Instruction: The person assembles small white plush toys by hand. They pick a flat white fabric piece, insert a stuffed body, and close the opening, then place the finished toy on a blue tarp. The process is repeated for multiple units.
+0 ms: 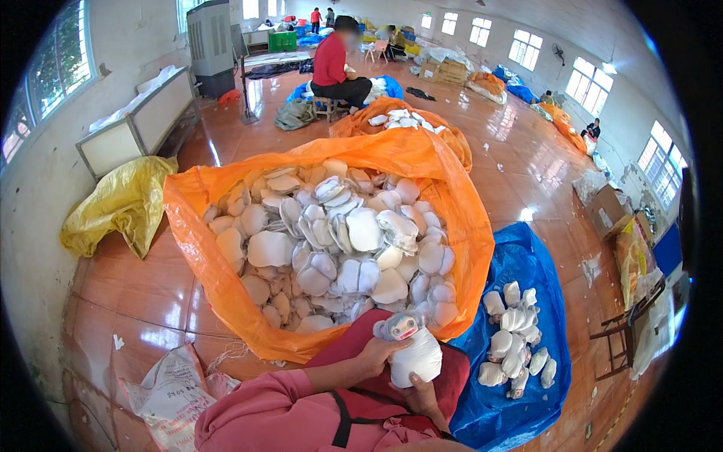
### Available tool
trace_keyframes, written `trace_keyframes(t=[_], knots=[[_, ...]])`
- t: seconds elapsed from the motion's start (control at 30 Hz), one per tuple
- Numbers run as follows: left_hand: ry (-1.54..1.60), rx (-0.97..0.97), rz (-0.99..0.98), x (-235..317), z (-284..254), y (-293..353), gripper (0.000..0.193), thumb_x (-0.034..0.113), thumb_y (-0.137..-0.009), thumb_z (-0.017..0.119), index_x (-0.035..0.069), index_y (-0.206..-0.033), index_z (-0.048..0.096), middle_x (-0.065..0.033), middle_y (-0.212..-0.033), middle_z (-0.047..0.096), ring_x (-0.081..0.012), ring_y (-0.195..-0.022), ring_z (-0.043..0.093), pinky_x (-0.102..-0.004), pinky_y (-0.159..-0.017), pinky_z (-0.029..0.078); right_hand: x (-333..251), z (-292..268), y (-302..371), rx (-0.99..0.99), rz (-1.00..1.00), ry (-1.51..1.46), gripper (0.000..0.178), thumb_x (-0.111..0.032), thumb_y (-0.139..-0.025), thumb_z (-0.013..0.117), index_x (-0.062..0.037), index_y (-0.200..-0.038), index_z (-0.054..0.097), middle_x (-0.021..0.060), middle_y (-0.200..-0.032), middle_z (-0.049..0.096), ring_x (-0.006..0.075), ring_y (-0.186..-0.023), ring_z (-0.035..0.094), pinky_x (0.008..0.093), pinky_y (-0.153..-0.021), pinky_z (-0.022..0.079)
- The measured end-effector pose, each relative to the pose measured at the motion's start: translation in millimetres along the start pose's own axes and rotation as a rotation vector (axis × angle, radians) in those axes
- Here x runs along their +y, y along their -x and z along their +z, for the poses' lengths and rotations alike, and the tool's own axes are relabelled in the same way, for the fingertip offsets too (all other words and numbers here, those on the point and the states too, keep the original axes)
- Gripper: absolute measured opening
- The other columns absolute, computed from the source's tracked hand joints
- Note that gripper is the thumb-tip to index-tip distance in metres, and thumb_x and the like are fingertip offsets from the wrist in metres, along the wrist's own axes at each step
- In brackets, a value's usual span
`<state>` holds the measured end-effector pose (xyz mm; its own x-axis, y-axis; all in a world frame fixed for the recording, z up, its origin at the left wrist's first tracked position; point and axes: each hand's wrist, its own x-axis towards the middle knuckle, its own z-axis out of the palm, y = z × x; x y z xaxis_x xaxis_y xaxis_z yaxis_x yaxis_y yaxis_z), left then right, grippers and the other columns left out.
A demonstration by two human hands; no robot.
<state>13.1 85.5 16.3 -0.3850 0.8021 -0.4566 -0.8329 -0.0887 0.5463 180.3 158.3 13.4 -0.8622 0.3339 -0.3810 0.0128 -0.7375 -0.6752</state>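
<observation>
The left hand (376,355) closes on the upper left side of a small stuffed toy with a grey head and a plump, smooth white fabric body (416,360), its fingers just below the head. The right hand (420,398) grips the toy's lower edge, the thumb pressed against the white cloth; its other fingers are mostly hidden. The toy sits above the person's lap, tilted, face upward, near the rim of a large orange plastic sack (192,226).

The sack spreads wide open in front of the lap, heaped with rounded white and grey fabric pieces (364,228), many stacked flat against one another. Just beside it on the right, a crumpled blue plastic sheet (531,260) bears a loose pile of small white stuffed shapes (517,339). To the left of the lap lies a white woven sack with red print (175,388), and farther off, a slumped yellow woven sack (124,205) rests against the wall. All of these lie on a glossy reddish-brown tiled floor (520,181).

Beyond the orange sack, a second orange sheet (454,143) carries more white pieces. Behind that, a co-worker in a red top (330,62) sits on a low stool (325,107). A tall grey appliance (211,41) stands at the left wall.
</observation>
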Motion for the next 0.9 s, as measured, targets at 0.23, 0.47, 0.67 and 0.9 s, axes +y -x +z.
trace_keyframes(t=[0.23,0.47,0.67,0.9], knots=[[-0.007,0.034,0.021,-10,-8,-10,0.038,0.014,-0.077,0.078,0.004,-0.110,0.061,-0.0063,-0.101,0.066,-0.0201,-0.093,0.064,-0.0345,-0.078,0.051,19,-14,-8,0.037,-0.151,-0.033,0.069,-0.014,-0.080,0.072,-0.0096,-0.138,0.036,0.0084,-0.131,0.050,0.0262,-0.118,0.052,0.0443,-0.101,0.043],[0.148,-0.010,0.048,-1,5,6,0.037,0.007,-0.081,0.073,0.004,-0.116,0.059,-0.0068,-0.112,0.064,-0.0205,-0.102,0.061,-0.0353,-0.091,0.048,25,-21,-7,0.079,-0.262,-0.033,0.062,-0.009,-0.082,0.069,-0.0064,-0.136,0.039,0.0094,-0.133,0.049,0.0273,-0.122,0.049,0.0435,-0.104,0.040],[-0.006,0.014,0.109,0,3,-2,0.036,0.008,-0.082,0.071,0.005,-0.116,0.060,-0.0053,-0.110,0.065,-0.0198,-0.103,0.061,-0.0347,-0.090,0.047,-5,3,1,0.076,-0.314,0.166,0.048,-0.003,-0.088,0.056,-0.0020,-0.133,0.042,0.0118,-0.130,0.051,0.0270,-0.118,0.052,0.0418,-0.102,0.042],[-0.690,0.018,0.096,1,21,11,0.052,0.018,-0.074,0.081,0.004,-0.119,0.059,-0.0048,-0.112,0.064,-0.0167,-0.102,0.059,-0.0328,-0.090,0.046,-32,-44,6,0.054,-0.398,0.171,0.071,-0.042,-0.080,0.071,-0.0001,-0.131,0.044,0.0134,-0.126,0.055,0.0225,-0.116,0.053,0.0353,-0.099,0.042]])
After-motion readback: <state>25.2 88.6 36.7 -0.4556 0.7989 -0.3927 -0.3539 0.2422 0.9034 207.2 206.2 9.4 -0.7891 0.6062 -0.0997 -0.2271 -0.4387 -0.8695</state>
